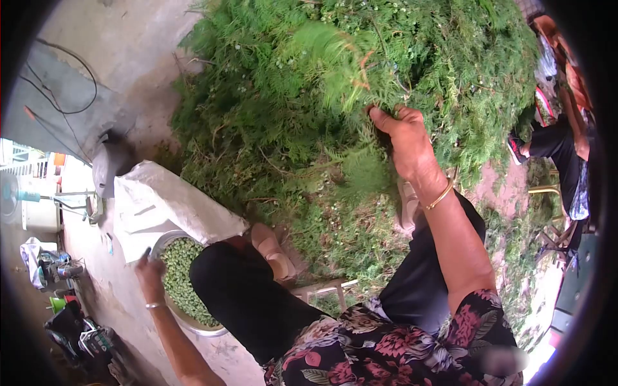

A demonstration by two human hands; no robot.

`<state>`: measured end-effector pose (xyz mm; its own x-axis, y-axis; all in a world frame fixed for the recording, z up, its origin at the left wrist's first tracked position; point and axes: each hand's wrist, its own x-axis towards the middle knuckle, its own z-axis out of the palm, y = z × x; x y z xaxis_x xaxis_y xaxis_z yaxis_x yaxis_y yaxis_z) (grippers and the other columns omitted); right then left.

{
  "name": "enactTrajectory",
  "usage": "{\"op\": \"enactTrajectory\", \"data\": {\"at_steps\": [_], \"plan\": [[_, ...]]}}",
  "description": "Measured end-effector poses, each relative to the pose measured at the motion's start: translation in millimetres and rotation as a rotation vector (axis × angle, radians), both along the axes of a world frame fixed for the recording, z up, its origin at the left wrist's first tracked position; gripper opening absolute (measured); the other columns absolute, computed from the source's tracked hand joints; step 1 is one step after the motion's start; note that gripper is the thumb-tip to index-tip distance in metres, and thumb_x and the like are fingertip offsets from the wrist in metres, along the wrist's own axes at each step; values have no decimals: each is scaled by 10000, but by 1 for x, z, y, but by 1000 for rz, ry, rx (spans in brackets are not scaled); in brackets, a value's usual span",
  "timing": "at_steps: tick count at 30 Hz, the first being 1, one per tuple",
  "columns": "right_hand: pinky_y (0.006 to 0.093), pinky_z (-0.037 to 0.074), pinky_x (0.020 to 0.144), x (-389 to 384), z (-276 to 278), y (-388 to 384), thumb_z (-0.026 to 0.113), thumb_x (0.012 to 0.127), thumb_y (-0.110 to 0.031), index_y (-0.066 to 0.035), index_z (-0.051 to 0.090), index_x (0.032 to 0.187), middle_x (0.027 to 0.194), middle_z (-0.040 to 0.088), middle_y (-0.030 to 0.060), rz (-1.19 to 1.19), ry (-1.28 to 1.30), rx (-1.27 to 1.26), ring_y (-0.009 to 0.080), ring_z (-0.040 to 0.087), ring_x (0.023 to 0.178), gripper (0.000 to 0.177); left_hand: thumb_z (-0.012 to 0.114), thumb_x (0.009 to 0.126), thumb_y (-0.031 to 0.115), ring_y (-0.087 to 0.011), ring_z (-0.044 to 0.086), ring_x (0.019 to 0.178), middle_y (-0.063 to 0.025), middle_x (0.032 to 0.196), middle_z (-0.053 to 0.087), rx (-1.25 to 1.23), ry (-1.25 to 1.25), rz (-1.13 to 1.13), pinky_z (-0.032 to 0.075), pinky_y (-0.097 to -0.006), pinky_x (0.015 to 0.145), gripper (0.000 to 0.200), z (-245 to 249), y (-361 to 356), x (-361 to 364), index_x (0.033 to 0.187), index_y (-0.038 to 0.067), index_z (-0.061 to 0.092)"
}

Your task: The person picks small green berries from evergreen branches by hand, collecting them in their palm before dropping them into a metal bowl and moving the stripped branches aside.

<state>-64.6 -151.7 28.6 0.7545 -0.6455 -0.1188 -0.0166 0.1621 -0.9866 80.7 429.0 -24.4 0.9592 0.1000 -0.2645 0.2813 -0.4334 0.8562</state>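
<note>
My right hand (407, 136) is raised in front of a big heap of green branches (257, 83), its thumb and fingers closed on a leafy sprig (360, 83) that is partly blurred. My left hand (150, 275) is at the lower left, over the rim of a metal basin (215, 331). Small green cones or berries (187, 276) fill the basin. The fingers of my left hand are blurred, and whether they hold anything does not show. A white sack (174, 199) lies beside the basin, against the heap.
Another person (560, 138) sits at the right edge. A low stool frame (328, 293) stands between my legs. Black cables (80, 61) lie at the upper left. A fan (9, 193) and a dark wheeled thing (84, 334) are at the left.
</note>
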Motion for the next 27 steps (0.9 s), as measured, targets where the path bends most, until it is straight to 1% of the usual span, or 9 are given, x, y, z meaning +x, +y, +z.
{"op": "enactTrajectory", "data": {"at_steps": [2,5,7,10,15,21,23,25,27], "plan": [[268,453,726,0,7,-1,659,834,-32,-44,598,830,831,621,23,-148,-100,383,129,586,775,62,659,634,-19,-344,637,731,-199,791,658,1111,-328,-385,497,-402,658,571,-21,18,-29,1187,-94,536],[284,456,779,8,-13,-10,605,869,-49,-21,605,942,934,630,66,-119,-202,536,153,585,866,78,685,655,37,-373,633,713,-222,739,643,1347,-511,-292,492,-400,681,468,-29,11,-40,1100,-75,591],[268,460,747,12,-8,-8,566,875,-26,-5,591,896,941,630,79,-177,-281,701,159,584,845,39,689,691,73,-336,642,743,-226,798,654,844,-317,-39,498,-387,699,341,-26,-1,-21,992,-74,625],[294,478,792,13,-17,-15,556,877,-19,17,596,950,931,629,87,-247,-257,758,183,592,859,91,639,763,80,-283,652,759,-192,849,672,538,-515,-207,504,-360,713,269,37,-124,-28,979,-80,629],[313,479,842,11,-12,-16,506,896,-3,62,561,986,975,607,130,-302,-335,811,209,576,884,124,553,865,130,-202,608,960,-152,1025,655,-137,5,-712,473,-314,867,360,58,-318,-92,1163,-71,569],[303,466,816,2,-4,-18,514,908,-41,51,576,966,962,614,124,-330,-426,815,205,571,906,125,549,892,156,-103,525,634,-42,758,591,-726,513,-802,448,-245,592,230,17,-394,-157,996,-41,607],[312,475,787,-7,3,-21,535,902,-61,54,586,937,928,624,126,-348,-429,799,212,582,874,131,526,889,118,-68,430,540,17,635,491,-814,462,-502,352,-227,482,141,40,-388,-161,869,-4,595],[396,507,750,-14,8,-24,549,896,-143,114,554,993,965,614,184,12,292,233,247,598,862,274,572,884,115,-49,437,509,37,607,446,-817,346,-426,346,-196,424,153,36,-361,-128,742,83,525],[435,506,695,-24,13,-13,567,875,-167,118,582,909,843,633,220,260,406,-289,302,633,792,287,592,884,125,-37,398,454,36,605,470,-650,179,-76,325,-175,366,127,43,-342,-94,767,98,551]]}}
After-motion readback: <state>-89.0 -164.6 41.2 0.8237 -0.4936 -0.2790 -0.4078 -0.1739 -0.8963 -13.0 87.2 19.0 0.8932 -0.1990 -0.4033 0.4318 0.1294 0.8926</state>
